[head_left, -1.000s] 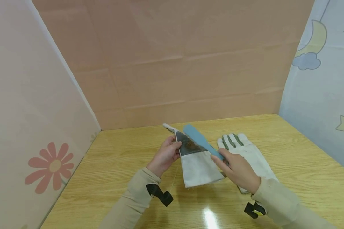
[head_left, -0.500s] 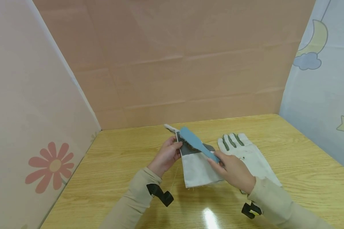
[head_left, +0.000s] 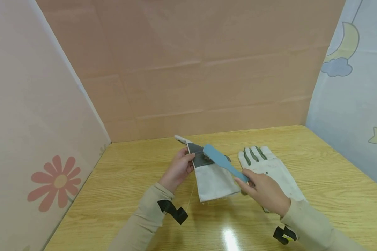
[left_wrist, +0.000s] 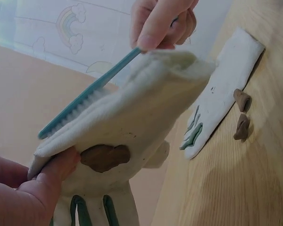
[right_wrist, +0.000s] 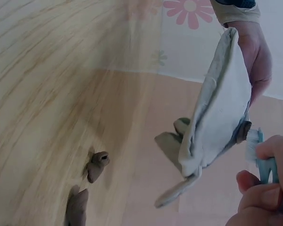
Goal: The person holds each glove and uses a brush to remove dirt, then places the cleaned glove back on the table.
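Observation:
My left hand [head_left: 177,170] grips the side of a white work glove [head_left: 215,181] with a grey band, raised off the table. A brown patch [left_wrist: 105,157] sticks to the glove, and its green-edged fingers hang down in the left wrist view. My right hand [head_left: 267,190] holds a light blue brush [head_left: 218,158] by its handle. Its white bristles [left_wrist: 80,108] face the glove; in the head view the brush head lies over the grey band. At the right wrist view's edge the bristles are close to a dark brown lump [right_wrist: 244,132] on the glove.
A second white glove [head_left: 282,176] with green finger sides lies on the wooden table [head_left: 128,216], right of the raised one. Two brown lumps [left_wrist: 243,100] rest on the table next to it. Printed panels wall the table's back and sides.
The brush slid left across the grey band, then back right and slightly down. The left hand and its glove have shifted a little to the left. The glove on the table stays put.

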`<action>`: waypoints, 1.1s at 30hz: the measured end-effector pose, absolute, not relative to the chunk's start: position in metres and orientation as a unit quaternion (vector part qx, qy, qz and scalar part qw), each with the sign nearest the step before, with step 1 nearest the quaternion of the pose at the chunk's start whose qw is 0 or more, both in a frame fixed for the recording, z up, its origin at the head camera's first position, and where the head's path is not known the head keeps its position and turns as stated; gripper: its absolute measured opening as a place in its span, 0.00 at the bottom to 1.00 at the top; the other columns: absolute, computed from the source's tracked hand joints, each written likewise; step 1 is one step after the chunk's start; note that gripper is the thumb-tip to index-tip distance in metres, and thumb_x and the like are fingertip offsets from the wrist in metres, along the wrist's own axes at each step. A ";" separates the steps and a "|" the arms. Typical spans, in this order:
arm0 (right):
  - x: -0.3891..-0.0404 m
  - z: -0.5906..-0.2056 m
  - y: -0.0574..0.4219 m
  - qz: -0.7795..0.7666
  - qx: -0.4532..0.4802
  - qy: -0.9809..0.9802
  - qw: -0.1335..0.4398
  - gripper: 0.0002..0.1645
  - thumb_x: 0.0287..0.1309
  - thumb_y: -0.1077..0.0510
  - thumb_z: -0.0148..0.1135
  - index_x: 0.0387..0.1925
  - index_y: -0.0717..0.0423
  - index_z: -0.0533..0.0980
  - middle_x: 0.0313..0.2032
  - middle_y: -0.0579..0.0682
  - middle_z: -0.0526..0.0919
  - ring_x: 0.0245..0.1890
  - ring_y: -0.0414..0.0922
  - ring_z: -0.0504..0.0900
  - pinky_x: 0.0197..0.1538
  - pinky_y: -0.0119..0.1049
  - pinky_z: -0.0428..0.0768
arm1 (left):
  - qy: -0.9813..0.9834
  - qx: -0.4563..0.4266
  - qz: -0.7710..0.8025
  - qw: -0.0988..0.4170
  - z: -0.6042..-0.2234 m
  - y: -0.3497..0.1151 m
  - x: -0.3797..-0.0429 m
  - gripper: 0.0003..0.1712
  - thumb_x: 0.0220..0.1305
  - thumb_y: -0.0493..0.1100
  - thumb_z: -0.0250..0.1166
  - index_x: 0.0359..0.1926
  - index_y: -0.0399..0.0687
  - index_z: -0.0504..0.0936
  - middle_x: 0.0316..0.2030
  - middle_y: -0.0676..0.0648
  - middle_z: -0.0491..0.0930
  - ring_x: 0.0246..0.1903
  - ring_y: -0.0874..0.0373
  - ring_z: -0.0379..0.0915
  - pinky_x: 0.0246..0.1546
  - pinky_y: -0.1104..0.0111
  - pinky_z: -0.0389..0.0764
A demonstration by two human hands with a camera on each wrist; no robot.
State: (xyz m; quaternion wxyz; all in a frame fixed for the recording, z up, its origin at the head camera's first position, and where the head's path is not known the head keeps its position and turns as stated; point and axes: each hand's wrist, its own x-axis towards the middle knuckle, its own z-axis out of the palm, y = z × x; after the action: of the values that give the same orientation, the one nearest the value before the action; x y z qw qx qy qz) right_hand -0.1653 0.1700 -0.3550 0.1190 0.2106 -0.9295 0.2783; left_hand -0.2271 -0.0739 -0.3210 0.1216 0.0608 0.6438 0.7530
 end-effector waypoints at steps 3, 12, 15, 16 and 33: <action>-0.165 -0.356 0.174 0.278 0.214 -0.928 0.125 0.11 0.65 0.51 0.53 0.27 0.46 0.67 0.10 0.35 0.58 0.10 0.29 0.49 0.17 0.24 0.56 | 0.643 0.054 0.756 0.109 -0.320 -0.076 -0.227 0.22 0.73 0.34 0.39 0.65 0.33 0.54 0.60 0.28 0.67 0.57 0.46 0.72 0.52 0.65 0.76; -0.166 -0.348 0.172 0.306 0.245 -0.903 0.174 0.13 0.65 0.56 0.53 0.24 0.49 0.64 0.12 0.34 0.59 0.11 0.27 0.50 0.16 0.24 0.56 | 0.647 0.065 0.749 0.126 -0.317 -0.076 -0.225 0.22 0.73 0.36 0.38 0.65 0.32 0.54 0.61 0.29 0.66 0.58 0.47 0.71 0.54 0.64 0.75; -0.168 -0.345 0.169 0.305 0.245 -0.901 0.186 0.13 0.66 0.57 0.52 0.24 0.50 0.64 0.12 0.35 0.56 0.12 0.27 0.48 0.17 0.24 0.55 | 0.650 0.064 0.746 0.132 -0.316 -0.075 -0.224 0.22 0.73 0.36 0.39 0.65 0.33 0.54 0.60 0.30 0.67 0.56 0.49 0.72 0.51 0.67 0.76; -0.168 -0.344 0.167 0.306 0.245 -0.902 0.181 0.13 0.66 0.56 0.52 0.24 0.50 0.64 0.12 0.35 0.56 0.12 0.27 0.48 0.17 0.24 0.55 | 0.651 0.065 0.744 0.134 -0.316 -0.074 -0.223 0.22 0.73 0.36 0.39 0.65 0.33 0.54 0.60 0.31 0.67 0.56 0.49 0.72 0.49 0.68 0.77; -0.165 -0.348 0.164 0.306 0.227 -0.916 0.122 0.12 0.66 0.51 0.52 0.26 0.48 0.67 0.11 0.36 0.61 0.10 0.29 0.52 0.17 0.26 0.58 | 0.651 0.059 0.749 0.110 -0.320 -0.077 -0.225 0.23 0.73 0.35 0.39 0.65 0.33 0.54 0.60 0.29 0.68 0.55 0.48 0.74 0.47 0.69 0.77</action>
State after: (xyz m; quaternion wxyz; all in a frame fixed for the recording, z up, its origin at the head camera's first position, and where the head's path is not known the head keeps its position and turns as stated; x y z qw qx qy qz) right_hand -0.1646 0.1636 -0.3480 0.1224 0.2268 -0.9164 0.3062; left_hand -0.2251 -0.0775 -0.3203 0.1096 0.0590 0.6506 0.7492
